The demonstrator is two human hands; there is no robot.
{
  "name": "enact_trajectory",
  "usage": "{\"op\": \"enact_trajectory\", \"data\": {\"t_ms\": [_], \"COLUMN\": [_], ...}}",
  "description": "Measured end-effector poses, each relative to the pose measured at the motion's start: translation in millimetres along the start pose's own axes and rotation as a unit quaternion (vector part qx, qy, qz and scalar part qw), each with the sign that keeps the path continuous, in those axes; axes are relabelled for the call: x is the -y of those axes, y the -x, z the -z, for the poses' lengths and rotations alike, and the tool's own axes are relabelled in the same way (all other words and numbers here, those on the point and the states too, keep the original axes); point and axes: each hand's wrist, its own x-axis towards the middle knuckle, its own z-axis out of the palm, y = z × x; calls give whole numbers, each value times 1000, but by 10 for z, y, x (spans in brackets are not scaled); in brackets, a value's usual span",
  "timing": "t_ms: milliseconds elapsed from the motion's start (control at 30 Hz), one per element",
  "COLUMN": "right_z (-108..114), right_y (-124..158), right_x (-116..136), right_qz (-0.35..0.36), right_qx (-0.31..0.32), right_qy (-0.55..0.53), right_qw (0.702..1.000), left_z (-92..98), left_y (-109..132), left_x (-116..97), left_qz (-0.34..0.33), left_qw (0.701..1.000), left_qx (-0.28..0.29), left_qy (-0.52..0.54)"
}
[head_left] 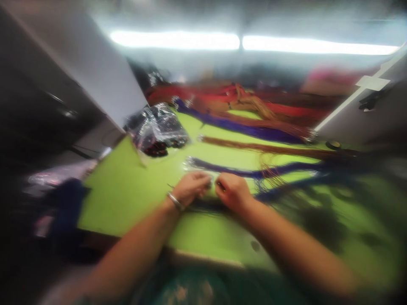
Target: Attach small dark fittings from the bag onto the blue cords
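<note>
Over the green tabletop (111, 199), my two hands nearly meet. My left hand (191, 187), with a metal bracelet at the wrist, is closed in a pinch; something small at its fingertips is too blurred to name. My right hand (233, 190) is curled shut just beside it, with a small dark bit showing at the thumb. Right behind both hands lies a bundle of dark blue wires (235, 170) with pale ends at the left. More dark wires (206, 207) run beneath my hands. Loose thin brown wires (270, 171) cross the blue ones at the right.
A clear plastic bag with small black parts (162, 131) lies back left. Behind are a brown wire bundle (248, 146), a purple-blue bundle (235, 125) and red wires (203, 93). A tape roll (333, 145) sits right. Panels flank the table; tube lights (174, 40) hang above.
</note>
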Motion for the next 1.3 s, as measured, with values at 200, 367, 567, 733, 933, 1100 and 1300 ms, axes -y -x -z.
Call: {"op": "enact_trajectory", "data": {"t_ms": [200,367,567,733,933,1100,1300], "right_z": [-84,-85,-89,-134,35,159,-169], "right_y": [44,55,53,64,-47,-375,-775], "right_x": [10,37,40,52,-3,-55,55], "right_qz": [-39,-64,-86,-107,-120,-127,-98], "right_qx": [41,21,17,33,99,191,236], "right_qy": [-31,-78,-125,-138,-246,-138,30], "right_qw": [998,995,988,984,957,963,966], "left_z": [-15,33,23,4,101,-57,-164], "left_y": [-6,-29,-18,-43,77,340,341], "left_x": [37,64,79,102,-79,-169,-69], "left_qz": [-23,-32,-38,-41,-45,-52,-45], "left_qw": [999,998,997,996,985,929,929], "left_qx": [5,-7,11,17,63,234,253], "left_qy": [-24,-54,-69,-71,-152,-282,-266]}}
